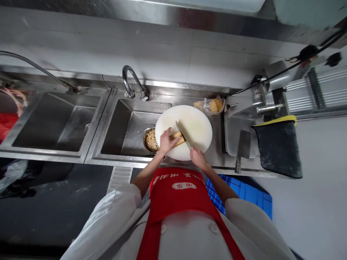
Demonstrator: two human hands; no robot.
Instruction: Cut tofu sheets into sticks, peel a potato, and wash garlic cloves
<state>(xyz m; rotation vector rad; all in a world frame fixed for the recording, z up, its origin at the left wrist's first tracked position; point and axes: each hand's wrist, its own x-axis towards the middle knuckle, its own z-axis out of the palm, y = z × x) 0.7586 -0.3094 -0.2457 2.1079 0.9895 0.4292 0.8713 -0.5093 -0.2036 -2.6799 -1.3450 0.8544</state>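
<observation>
A round white cutting board (199, 124) lies partly over the right end of a sink. On it, my left hand (166, 141) presses a yellowish-brown block of food (177, 136), which looks like tofu, with its fingers closed round the near side. My right hand (197, 157) is wrapped round the handle of a knife (187, 142). The blade lies along the block's right end, pointing away and to the left. At the board's left edge, a metal bowl (144, 141) holds thin pale strips (152, 141) of food.
Two steel sinks (81, 126) with faucets (132, 76) extend left. Behind the board sits a plastic bag of yellowish blocks (215, 105). Further right are a cleaver (243, 146), a clear tub (230, 126) and a dark cloth with yellow edging (280, 148). A blue crate (249, 195) stands below.
</observation>
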